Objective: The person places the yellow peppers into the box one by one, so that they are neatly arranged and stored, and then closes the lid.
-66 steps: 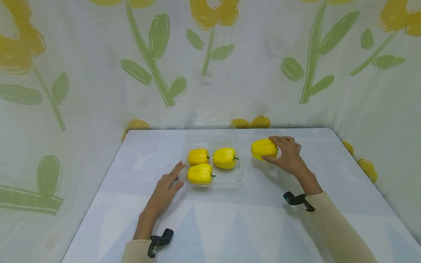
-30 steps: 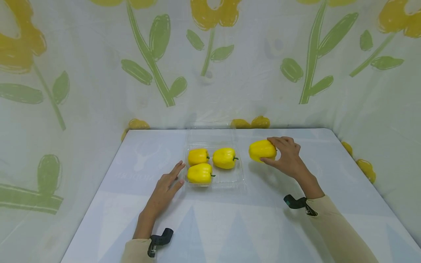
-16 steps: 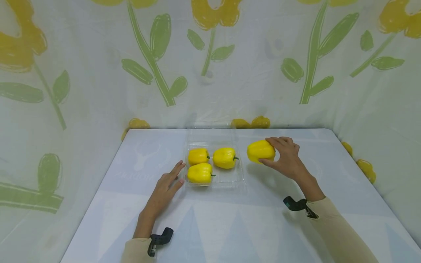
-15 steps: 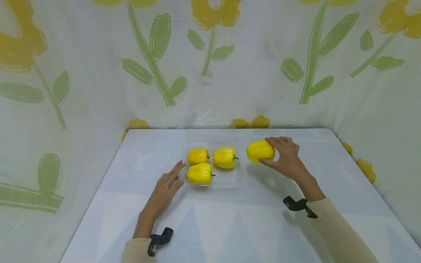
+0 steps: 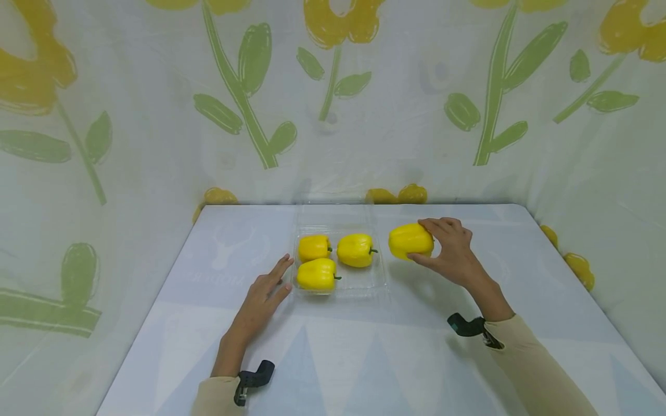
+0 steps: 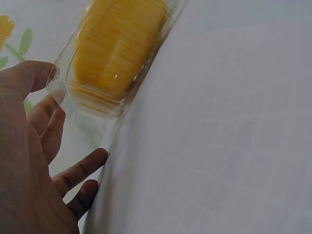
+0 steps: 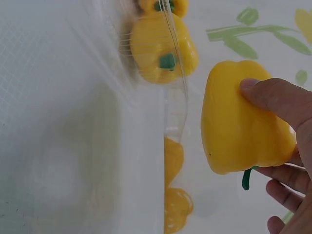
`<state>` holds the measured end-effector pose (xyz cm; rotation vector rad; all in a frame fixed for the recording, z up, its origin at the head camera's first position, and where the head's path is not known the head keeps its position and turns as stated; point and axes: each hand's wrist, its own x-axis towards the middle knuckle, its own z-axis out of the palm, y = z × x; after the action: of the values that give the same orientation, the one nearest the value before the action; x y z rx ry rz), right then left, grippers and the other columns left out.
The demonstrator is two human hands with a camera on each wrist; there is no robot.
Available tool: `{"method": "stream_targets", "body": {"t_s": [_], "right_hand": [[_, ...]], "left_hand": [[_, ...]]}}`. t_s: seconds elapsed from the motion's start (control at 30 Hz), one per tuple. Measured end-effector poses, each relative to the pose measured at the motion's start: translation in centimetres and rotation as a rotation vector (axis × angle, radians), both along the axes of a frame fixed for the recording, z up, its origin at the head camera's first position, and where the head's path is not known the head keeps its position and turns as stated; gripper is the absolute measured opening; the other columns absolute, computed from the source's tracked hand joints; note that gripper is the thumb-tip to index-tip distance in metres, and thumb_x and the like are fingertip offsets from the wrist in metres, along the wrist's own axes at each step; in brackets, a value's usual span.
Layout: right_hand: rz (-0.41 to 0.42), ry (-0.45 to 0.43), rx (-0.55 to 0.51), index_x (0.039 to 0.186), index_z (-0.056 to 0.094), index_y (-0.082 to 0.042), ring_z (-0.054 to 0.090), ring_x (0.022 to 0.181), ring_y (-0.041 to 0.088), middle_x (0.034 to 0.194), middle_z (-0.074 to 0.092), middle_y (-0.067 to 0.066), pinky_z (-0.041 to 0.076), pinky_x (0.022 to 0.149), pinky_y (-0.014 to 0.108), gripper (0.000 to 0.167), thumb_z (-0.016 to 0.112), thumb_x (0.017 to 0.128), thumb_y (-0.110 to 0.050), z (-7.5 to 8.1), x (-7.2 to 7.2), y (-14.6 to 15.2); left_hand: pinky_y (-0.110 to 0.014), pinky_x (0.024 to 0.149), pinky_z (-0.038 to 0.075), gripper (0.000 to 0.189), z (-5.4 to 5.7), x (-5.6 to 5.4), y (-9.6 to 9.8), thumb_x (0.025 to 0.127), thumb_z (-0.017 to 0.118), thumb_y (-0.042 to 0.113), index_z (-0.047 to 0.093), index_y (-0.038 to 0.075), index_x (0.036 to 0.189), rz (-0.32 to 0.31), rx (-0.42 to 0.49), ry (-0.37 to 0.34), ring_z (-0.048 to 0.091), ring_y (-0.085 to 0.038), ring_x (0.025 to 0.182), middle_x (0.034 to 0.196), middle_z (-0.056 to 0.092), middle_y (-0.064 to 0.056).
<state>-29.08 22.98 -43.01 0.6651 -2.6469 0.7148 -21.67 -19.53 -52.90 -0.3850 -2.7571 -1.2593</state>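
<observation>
My right hand (image 5: 451,252) grips a yellow bell pepper (image 5: 410,241) between thumb and fingers, just right of a clear plastic clamshell box (image 5: 364,283). In the right wrist view the held pepper (image 7: 243,122) has its green stem pointing down, and the table lies apart from it. Three more yellow peppers (image 5: 316,274) lie in the box, their stems toward the right. At the box's left side my left hand (image 5: 262,294) has its fingers extended; in the left wrist view the thumb and fingertips (image 6: 36,73) touch the clear rim.
The box's transparent lid (image 5: 335,214) stands open toward the back edge of the white table (image 5: 343,358). A curtain (image 5: 390,144) with printed flowers hangs behind and at both sides. Each wrist carries a black camera mount (image 5: 255,377).
My right hand has carried the held pepper slightly left and a little nearer, toward the box. The left hand and the three boxed peppers have stayed in place.
</observation>
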Motion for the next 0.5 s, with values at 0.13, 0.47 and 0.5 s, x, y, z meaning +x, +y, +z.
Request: {"method": "stream_targets", "body": {"t_s": [0.13, 0.47, 0.5], "right_hand": [[0.007, 0.004, -0.004, 0.134, 0.059, -0.004, 0.036, 0.122, 0.039, 0.128, 0.06, 0.017, 0.021, 0.089, 0.06, 0.072, 0.09, 0.075, -0.03, 0.07, 0.12, -0.2], [0.002, -0.006, 0.014, 0.135, 0.058, -0.004, 0.037, 0.123, 0.039, 0.13, 0.059, 0.018, 0.021, 0.091, 0.06, 0.073, 0.089, 0.075, -0.033, 0.19, 0.31, -0.76], [0.004, -0.004, 0.013, 0.134, 0.058, -0.004, 0.037, 0.122, 0.039, 0.13, 0.059, 0.018, 0.021, 0.09, 0.06, 0.073, 0.089, 0.075, -0.033, 0.17, 0.33, -0.79]], "left_hand": [[-0.055, 0.101, 0.035, 0.054, -0.04, 0.05, 0.02, 0.105, 0.047, 0.043, 0.032, 0.037, 0.157, 0.001, 0.002, 0.002, 0.048, -0.022, 0.121, 0.162, 0.022, 0.02], [-0.054, 0.098, 0.038, 0.054, 0.02, 0.1, 0.08, 0.105, 0.048, 0.043, 0.032, 0.038, 0.157, 0.011, -0.008, -0.006, 0.048, -0.019, 0.117, 0.162, 0.022, 0.021], [-0.054, 0.098, 0.037, 0.054, -0.01, 0.07, 0.07, 0.105, 0.048, 0.043, 0.032, 0.038, 0.157, 0.01, -0.008, -0.006, 0.048, -0.019, 0.117, 0.162, 0.022, 0.021]]}}
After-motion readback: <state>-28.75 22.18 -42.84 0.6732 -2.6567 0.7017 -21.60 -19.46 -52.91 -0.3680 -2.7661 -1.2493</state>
